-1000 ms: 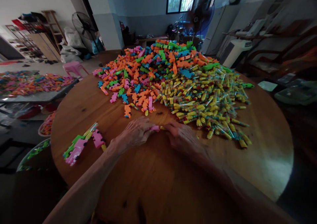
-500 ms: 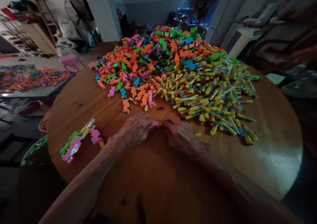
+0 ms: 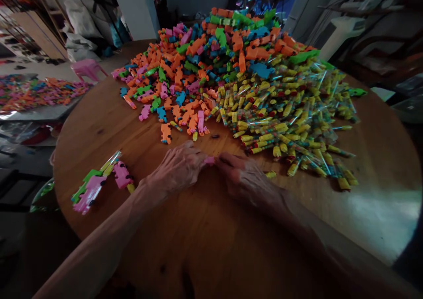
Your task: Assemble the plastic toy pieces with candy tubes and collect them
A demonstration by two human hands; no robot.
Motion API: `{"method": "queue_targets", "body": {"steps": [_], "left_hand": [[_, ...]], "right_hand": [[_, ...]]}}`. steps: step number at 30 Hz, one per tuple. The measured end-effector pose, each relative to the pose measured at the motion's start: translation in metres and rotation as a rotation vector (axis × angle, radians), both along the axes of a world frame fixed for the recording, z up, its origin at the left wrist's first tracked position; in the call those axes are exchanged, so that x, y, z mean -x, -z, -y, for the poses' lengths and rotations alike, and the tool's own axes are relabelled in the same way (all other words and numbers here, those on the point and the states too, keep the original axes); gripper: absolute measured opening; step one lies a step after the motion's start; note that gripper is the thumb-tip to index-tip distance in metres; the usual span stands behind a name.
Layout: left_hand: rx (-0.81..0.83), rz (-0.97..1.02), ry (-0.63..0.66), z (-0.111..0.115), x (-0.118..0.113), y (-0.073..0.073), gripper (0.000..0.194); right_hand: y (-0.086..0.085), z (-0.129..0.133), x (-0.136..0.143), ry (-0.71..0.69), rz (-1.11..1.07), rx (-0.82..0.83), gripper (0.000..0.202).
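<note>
My left hand (image 3: 181,164) is closed around a small pink toy piece (image 3: 209,160), of which only one end shows between my hands. The fingertips of my right hand (image 3: 236,169) are pressed together at the right end of that piece; a yellow bit seen there before is now hidden. Beyond my hands lies a heap of orange, green, blue and pink toy pieces (image 3: 198,48). To its right is a pile of yellow tubes in clear wrap (image 3: 291,114). At the left, pink and green toys (image 3: 89,191) lie beside another pink toy (image 3: 122,175) with a yellow end.
Everything rests on a round wooden table (image 3: 95,123). A single yellow piece (image 3: 271,174) lies right of my right hand. At the far left stand a second table of toy pieces (image 3: 42,92) and a pink stool (image 3: 87,68).
The view has tilted down and shifted slightly. My hands have stayed together at the pink piece, and the yellow bit beside my right fingertips no longer shows.
</note>
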State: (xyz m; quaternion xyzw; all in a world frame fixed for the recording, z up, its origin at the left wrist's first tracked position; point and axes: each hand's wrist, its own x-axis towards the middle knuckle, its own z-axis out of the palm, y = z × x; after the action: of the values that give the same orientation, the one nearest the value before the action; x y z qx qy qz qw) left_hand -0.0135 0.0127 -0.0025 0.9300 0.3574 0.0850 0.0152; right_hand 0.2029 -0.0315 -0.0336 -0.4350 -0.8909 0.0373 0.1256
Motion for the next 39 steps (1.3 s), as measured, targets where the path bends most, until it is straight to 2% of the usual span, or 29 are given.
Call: {"method": "queue_targets", "body": {"steps": [7,11,16,19,23,26,29,33,39], "left_hand": [[-0.017,0.085,0.042,-0.001,0.005,0.010,0.028],[0.004,0.108,0.059,0.000,0.007,0.008,0.028],[0.005,0.042,0.044,0.004,0.008,0.004,0.028],[-0.046,-0.035,-0.003,0.010,0.008,0.001,0.027],[-0.129,-0.204,-0.169,0.018,0.006,-0.010,0.026],[-0.051,-0.331,-0.231,0.017,0.005,-0.018,0.028],[0.041,-0.352,-0.156,0.009,0.006,-0.018,0.029],[0.040,-0.244,-0.072,0.001,0.012,-0.010,0.028],[0.028,-0.056,-0.023,0.006,0.023,0.004,0.035]], "right_hand": [[0.000,0.006,0.001,-0.008,0.002,-0.028,0.020],[-0.003,0.007,0.004,-0.009,-0.015,-0.025,0.017],[-0.003,0.010,0.007,-0.005,-0.025,0.003,0.019],[-0.001,0.010,0.007,0.007,-0.052,0.002,0.022],[-0.001,0.009,0.005,-0.011,-0.015,0.007,0.021],[-0.003,0.008,0.005,-0.046,0.012,-0.007,0.021],[-0.005,0.009,0.007,-0.055,0.023,-0.015,0.019],[-0.001,0.010,0.007,-0.064,-0.010,-0.013,0.015],[0.003,0.009,0.009,-0.023,-0.015,-0.039,0.019]]}}
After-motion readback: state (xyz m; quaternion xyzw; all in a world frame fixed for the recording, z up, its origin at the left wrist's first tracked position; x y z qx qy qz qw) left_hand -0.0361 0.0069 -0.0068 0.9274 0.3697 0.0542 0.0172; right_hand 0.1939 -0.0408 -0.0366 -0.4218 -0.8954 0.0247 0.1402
